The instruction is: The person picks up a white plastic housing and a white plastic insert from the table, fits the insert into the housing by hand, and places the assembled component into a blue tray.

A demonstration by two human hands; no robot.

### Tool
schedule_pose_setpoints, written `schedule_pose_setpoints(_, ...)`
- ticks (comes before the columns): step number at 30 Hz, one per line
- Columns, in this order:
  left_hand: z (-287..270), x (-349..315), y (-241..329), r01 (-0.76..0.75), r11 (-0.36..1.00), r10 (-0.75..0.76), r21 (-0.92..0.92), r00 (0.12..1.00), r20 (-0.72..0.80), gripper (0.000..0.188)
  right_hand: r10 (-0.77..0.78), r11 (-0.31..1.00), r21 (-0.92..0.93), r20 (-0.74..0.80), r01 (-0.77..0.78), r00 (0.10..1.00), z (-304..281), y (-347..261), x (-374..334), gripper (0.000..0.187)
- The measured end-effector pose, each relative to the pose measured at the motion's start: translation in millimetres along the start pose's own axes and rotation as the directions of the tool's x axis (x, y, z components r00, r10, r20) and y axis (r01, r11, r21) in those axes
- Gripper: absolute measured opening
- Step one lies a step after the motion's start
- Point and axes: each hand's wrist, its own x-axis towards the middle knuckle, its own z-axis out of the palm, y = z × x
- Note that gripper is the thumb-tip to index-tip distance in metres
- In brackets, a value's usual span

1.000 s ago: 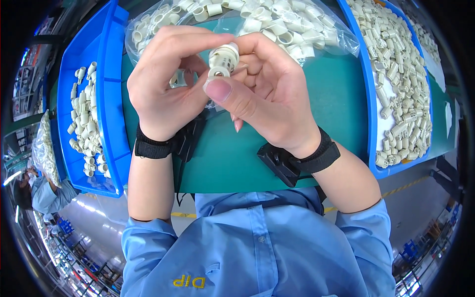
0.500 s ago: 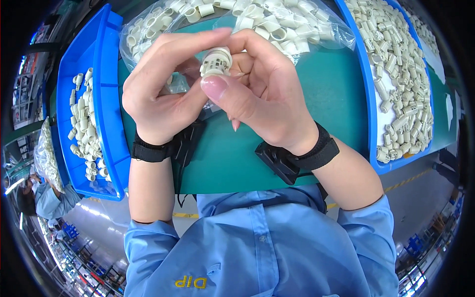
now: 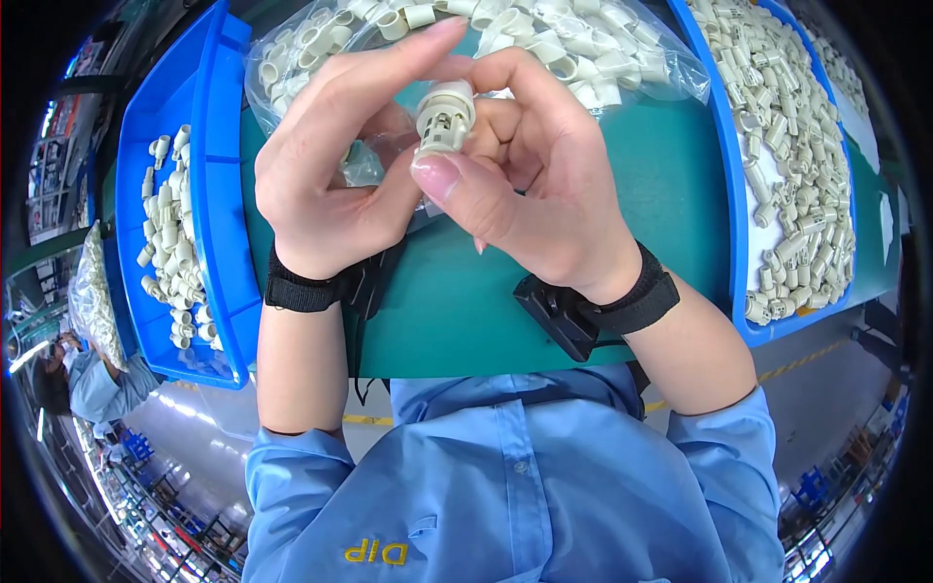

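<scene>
A cream plastic cylindrical part (image 3: 442, 129) with slotted sides and a wider ring-like end sits upright between my hands. My right hand (image 3: 554, 185) is closed on it, the thumb pressed against its lower end and the fingers curled behind. My left hand (image 3: 326, 185) curves around its left side. The left index finger is stretched out above the ring end, apart from it, while the thumb reaches close to the lower end; whether it touches is hidden by the right thumb.
Plain cream rings fill a clear plastic bag (image 3: 671, 73) on the green table (image 3: 466, 335) beyond my hands. At the left stands a blue bin (image 3: 225, 194) with cream parts; another blue bin (image 3: 736, 233) at the right holds many slotted parts. A person (image 3: 102, 389) is at far left.
My left index finger has lifted away from the ring end. The held part now shows more of its slotted side, and both hands sit slightly farther right in view.
</scene>
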Motion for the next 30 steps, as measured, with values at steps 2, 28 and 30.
schedule_pose_setpoints(2, -4.4, -0.1, -3.7, -0.039, 0.998, 0.035, 0.045, 0.997, 0.074, 0.065, 0.006, 1.000, -0.007, 0.006, -0.006, 1.000, -0.6, -1.9, 0.3, 0.039)
schedule_pose_setpoints(28, 1.2, 3.4, 3.2, 0.001, 0.999, -0.003, 0.036, 0.999, 0.041, 0.047, 0.024, 1.000, -0.004, -0.018, -0.024, 1.000, 2.1, 0.3, 0.8, 0.042)
schedule_pose_setpoints(30, 4.3, 0.8, 2.1, 0.005, 0.996, -0.006, 0.090, 1.000, 0.007, 0.048, 0.034, 0.999, 0.007, -0.022, -0.034, 0.999, 3.0, 0.0, 1.1, 0.041)
